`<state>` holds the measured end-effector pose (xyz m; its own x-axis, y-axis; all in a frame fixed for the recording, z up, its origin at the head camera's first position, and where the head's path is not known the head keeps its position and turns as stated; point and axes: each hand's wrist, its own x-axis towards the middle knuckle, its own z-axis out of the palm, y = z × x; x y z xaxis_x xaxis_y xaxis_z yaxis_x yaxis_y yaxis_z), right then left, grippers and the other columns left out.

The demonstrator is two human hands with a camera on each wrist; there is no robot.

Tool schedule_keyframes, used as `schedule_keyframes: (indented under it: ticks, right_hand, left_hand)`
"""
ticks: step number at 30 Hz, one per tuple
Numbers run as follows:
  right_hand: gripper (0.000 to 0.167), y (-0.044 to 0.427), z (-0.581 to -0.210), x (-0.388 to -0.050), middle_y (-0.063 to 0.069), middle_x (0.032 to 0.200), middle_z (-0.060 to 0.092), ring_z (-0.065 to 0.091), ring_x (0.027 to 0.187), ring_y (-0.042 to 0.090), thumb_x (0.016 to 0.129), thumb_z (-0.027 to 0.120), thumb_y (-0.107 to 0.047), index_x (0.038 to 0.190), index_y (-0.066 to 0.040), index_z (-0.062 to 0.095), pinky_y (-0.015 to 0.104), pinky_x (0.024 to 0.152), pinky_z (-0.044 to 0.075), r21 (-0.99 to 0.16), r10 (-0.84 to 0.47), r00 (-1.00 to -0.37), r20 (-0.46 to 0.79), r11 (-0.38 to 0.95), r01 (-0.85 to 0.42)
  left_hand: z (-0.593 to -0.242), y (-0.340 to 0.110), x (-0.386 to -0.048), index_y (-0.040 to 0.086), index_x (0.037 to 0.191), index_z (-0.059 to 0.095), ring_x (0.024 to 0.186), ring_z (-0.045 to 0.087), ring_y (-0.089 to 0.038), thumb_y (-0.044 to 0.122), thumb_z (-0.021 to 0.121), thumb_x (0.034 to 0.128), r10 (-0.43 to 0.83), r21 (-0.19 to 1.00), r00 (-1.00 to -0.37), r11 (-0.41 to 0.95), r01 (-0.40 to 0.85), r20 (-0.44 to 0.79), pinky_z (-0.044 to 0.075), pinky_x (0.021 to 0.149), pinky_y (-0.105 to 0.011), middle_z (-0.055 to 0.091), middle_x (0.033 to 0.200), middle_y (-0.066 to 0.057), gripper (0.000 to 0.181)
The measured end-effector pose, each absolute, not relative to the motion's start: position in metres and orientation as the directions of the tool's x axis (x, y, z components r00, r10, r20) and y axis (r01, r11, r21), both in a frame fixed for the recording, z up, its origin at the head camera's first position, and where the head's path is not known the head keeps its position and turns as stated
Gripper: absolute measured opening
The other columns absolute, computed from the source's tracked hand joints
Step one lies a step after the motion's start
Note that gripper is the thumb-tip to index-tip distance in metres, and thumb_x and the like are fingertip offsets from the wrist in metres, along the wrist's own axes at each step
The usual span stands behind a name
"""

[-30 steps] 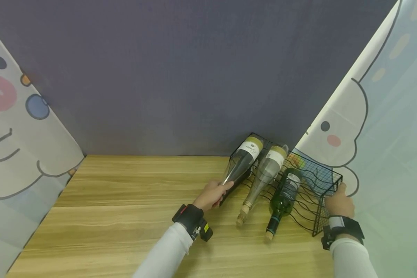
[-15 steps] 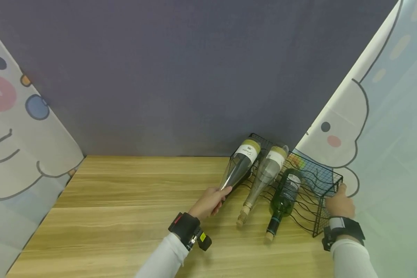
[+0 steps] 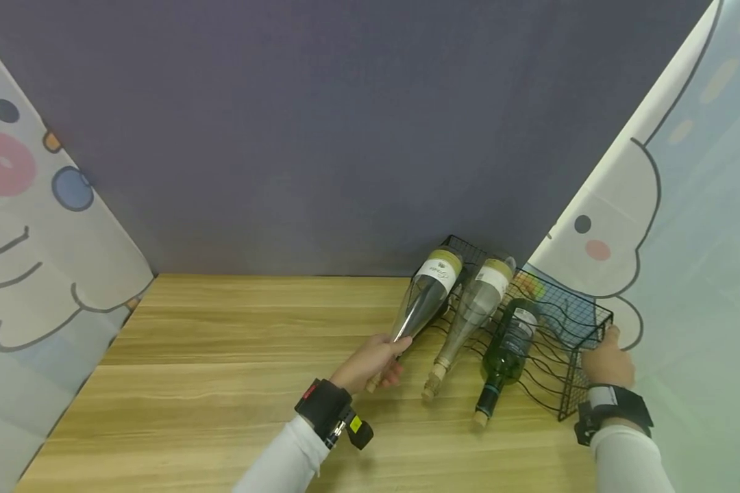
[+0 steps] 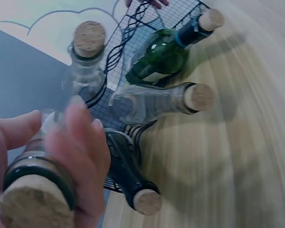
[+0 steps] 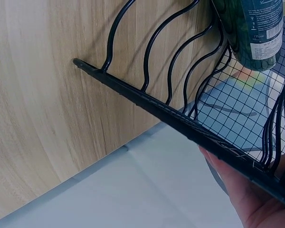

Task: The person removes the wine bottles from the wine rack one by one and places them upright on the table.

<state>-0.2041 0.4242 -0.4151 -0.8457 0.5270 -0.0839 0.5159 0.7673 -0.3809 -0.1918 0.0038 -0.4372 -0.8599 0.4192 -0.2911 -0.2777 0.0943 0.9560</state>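
My left hand grips the neck of a clear corked wine bottle, slanted over the left end of the black wire wine rack. Close up in the left wrist view, its cork stands out below the fingers. Beneath it lies a dark bottle. Another clear bottle rests in the upper tier, with a second clear bottle under it. To the right a green bottle lies in the rack. My right hand holds the rack's right end frame; some fingers are hidden.
The wooden tabletop stretches left of the rack. A dark grey partition stands behind it. Printed cloth panels flank both sides, the right one close to the rack and my right hand.
My left hand has drawn the clear bottle slightly left and toward me, and its cork now shows below the hand. My right hand stays at the rack's end.
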Motion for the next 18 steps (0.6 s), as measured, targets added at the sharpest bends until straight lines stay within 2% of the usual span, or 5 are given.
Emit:
schedule_keyframes:
  ticks: [3,7,14,18]
  right_hand:
    - [0.078,0.426,-0.414,-0.203,0.048,0.095,0.051,0.057,0.069,0.048,0.095,0.047,-0.014,0.153,0.005,-0.002,0.049,0.054,0.047,-0.384,0.52,-0.851,-0.082,0.771,0.508]
    - [0.078,0.426,-0.412,-0.204,0.047,0.093,0.052,0.057,0.068,0.047,0.095,0.047,-0.014,0.153,0.005,-0.003,0.049,0.053,0.046,-0.386,0.511,-0.856,-0.081,0.775,0.5]
    - [0.077,0.422,-0.41,-0.203,0.049,0.102,0.05,0.057,0.072,0.05,0.095,0.046,-0.013,0.153,0.003,-0.001,0.049,0.055,0.047,-0.383,0.537,-0.839,-0.087,0.76,0.525]
    - [0.076,0.423,-0.413,-0.204,0.047,0.098,0.052,0.056,0.068,0.046,0.095,0.045,-0.012,0.154,0.002,-0.001,0.048,0.053,0.046,-0.38,0.542,-0.835,-0.091,0.756,0.533]
  left_hand:
    - [-0.444,0.005,-0.192,0.002,0.119,0.054,0.05,0.049,-0.009,0.044,0.055,0.0992,0.422,0.964,-0.869,0.062,-0.258,-0.26,0.041,0.047,-0.02,0.059,0.073,-0.003,0.046]
    - [-0.449,0.003,-0.191,0.004,0.109,0.056,0.044,0.04,-0.008,0.04,0.055,0.0998,0.421,0.976,-0.883,0.027,-0.214,-0.206,0.036,0.043,-0.02,0.05,0.062,0.002,0.038]
    - [-0.448,0.002,-0.185,0.008,0.094,0.053,0.044,0.038,-0.007,0.039,0.057,0.0991,0.409,0.977,-0.89,0.009,-0.214,-0.199,0.036,0.041,-0.02,0.044,0.058,0.004,0.032]
    - [-0.444,0.002,-0.181,0.007,0.091,0.05,0.044,0.037,-0.007,0.039,0.056,0.0997,0.413,0.976,-0.888,0.006,-0.217,-0.2,0.035,0.042,-0.019,0.043,0.059,0.004,0.033]
